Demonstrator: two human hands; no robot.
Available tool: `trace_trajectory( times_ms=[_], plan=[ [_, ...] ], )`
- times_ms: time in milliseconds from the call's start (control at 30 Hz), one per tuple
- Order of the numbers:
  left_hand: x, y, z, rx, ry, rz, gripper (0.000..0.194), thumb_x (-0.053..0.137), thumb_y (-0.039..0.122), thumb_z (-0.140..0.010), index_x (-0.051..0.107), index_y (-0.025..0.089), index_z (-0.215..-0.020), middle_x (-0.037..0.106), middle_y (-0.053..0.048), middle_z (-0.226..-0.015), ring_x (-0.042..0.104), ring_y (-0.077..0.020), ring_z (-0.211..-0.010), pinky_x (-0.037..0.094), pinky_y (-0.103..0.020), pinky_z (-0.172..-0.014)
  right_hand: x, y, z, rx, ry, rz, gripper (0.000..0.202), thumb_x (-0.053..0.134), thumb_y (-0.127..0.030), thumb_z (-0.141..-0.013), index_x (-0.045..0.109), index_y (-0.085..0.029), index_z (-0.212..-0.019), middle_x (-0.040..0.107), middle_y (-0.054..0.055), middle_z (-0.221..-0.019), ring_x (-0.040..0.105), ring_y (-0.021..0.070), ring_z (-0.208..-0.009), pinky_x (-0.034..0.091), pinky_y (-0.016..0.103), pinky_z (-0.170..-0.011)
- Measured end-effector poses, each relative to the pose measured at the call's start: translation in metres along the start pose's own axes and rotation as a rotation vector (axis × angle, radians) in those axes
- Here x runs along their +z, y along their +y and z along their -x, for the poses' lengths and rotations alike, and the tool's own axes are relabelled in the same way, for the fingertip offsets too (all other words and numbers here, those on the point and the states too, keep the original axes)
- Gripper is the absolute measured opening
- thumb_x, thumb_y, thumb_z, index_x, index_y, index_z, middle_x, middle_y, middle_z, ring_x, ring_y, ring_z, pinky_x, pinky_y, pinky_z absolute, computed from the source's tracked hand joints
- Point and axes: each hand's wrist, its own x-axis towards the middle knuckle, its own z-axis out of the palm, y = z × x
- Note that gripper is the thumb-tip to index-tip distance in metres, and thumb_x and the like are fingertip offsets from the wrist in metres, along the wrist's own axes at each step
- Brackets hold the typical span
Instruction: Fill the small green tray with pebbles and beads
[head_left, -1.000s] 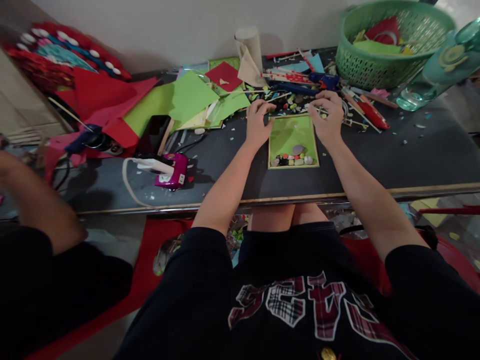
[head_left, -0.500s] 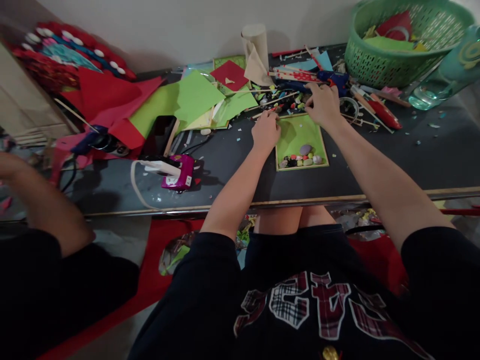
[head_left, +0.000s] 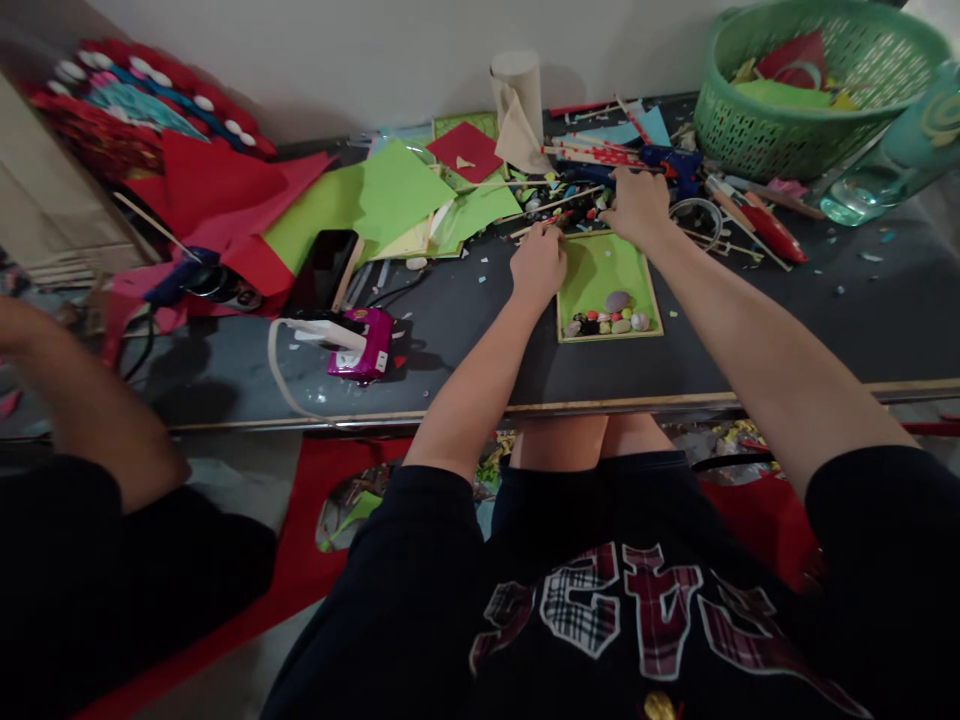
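Note:
A small green panel (head_left: 604, 275) with a thin pale wooden border lies flat on the table in front of me. Along its near edge sits a row of coloured pebbles (head_left: 601, 325), with a larger grey-purple stone (head_left: 618, 301) above them. My left hand (head_left: 539, 266) is at the panel's far left corner, fingers curled; what they hold, if anything, is hidden. Over the loose pebbles (head_left: 562, 205) behind the panel, my right hand (head_left: 641, 207) reaches with thumb and fingers apart. Its fingertips are partly hidden among the pebbles and sticks.
Behind are thin sticks, a blue glue gun (head_left: 679, 168), a cardboard tube (head_left: 517, 90) and a green basket (head_left: 795, 130). Green paper (head_left: 401, 195), a phone (head_left: 328, 268) and a purple power adapter (head_left: 361, 345) lie left. Another person's arm (head_left: 97, 400) is at far left.
My right hand has shifted slightly and its fingers have lowered toward the loose pebbles. My left hand keeps to the panel's corner. The whole view has moved a little.

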Motion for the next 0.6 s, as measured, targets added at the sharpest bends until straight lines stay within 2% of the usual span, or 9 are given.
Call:
trace_trajectory(
  times_ms=[100, 267, 333, 433, 533, 600],
  plan=[
    [0.003, -0.002, -0.001, 0.007, 0.014, 0.004, 0.035, 0.047, 0.011, -0.093, 0.067, 0.023, -0.119, 0.063, -0.011, -0.134, 0.062, -0.0265, -0.126, 0.057, -0.036, -0.101, 0.009, -0.004, -0.004, 0.034, 0.056, -0.037, 0.056, 0.070, -0.048, -0.089, 0.053, -0.018, -0.133, 0.071, 0.020, -0.120, 0.062, 0.0370, -0.114, 0.043, 0.055, -0.102],
    [0.022, -0.012, -0.012, 0.024, 0.083, 0.106, 0.032, 0.052, 0.008, -0.087, 0.069, 0.023, -0.110, 0.065, -0.013, -0.128, 0.063, -0.0316, -0.121, 0.059, -0.043, -0.096, 0.037, 0.008, -0.014, 0.048, 0.265, -0.255, 0.068, 0.074, -0.064, -0.082, 0.051, -0.020, -0.128, 0.073, 0.014, -0.092, 0.063, 0.0378, -0.114, 0.045, 0.060, -0.105],
    [0.033, -0.018, -0.016, 0.048, 0.139, 0.163, 0.029, 0.053, 0.008, -0.086, 0.070, 0.023, -0.104, 0.066, -0.014, -0.124, 0.064, -0.0321, -0.118, 0.059, -0.045, -0.096, 0.049, 0.014, -0.019, 0.053, 0.352, -0.297, 0.076, 0.076, -0.071, -0.075, 0.052, -0.020, -0.126, 0.072, 0.014, -0.089, 0.064, 0.0398, -0.115, 0.047, 0.063, -0.105],
    [0.044, -0.024, -0.020, 0.092, 0.209, 0.220, 0.025, 0.053, 0.008, -0.085, 0.069, 0.024, -0.097, 0.067, -0.013, -0.119, 0.064, -0.0303, -0.114, 0.059, -0.043, -0.096, 0.060, 0.017, -0.025, 0.083, 0.355, -0.318, 0.084, 0.079, -0.073, -0.067, 0.053, -0.018, -0.125, 0.072, 0.020, -0.098, 0.066, 0.0476, -0.110, 0.048, 0.071, -0.098],
    [0.046, -0.026, -0.020, 0.083, 0.205, 0.221, 0.025, 0.053, 0.008, -0.084, 0.068, 0.024, -0.096, 0.066, -0.013, -0.119, 0.064, -0.0304, -0.113, 0.059, -0.044, -0.095, 0.057, 0.012, -0.024, 0.059, 0.310, -0.350, 0.075, 0.075, -0.068, -0.073, 0.052, -0.017, -0.124, 0.072, 0.022, -0.103, 0.065, 0.0495, -0.113, 0.044, 0.073, -0.102],
    [0.043, -0.024, -0.019, 0.073, 0.181, 0.218, 0.024, 0.053, 0.008, -0.085, 0.068, 0.023, -0.096, 0.066, -0.014, -0.121, 0.064, -0.0317, -0.115, 0.058, -0.046, -0.096, 0.048, 0.006, -0.019, 0.030, 0.264, -0.293, 0.065, 0.074, -0.057, -0.078, 0.051, -0.017, -0.124, 0.073, 0.022, -0.105, 0.065, 0.0471, -0.114, 0.042, 0.071, -0.106]
  ],
)
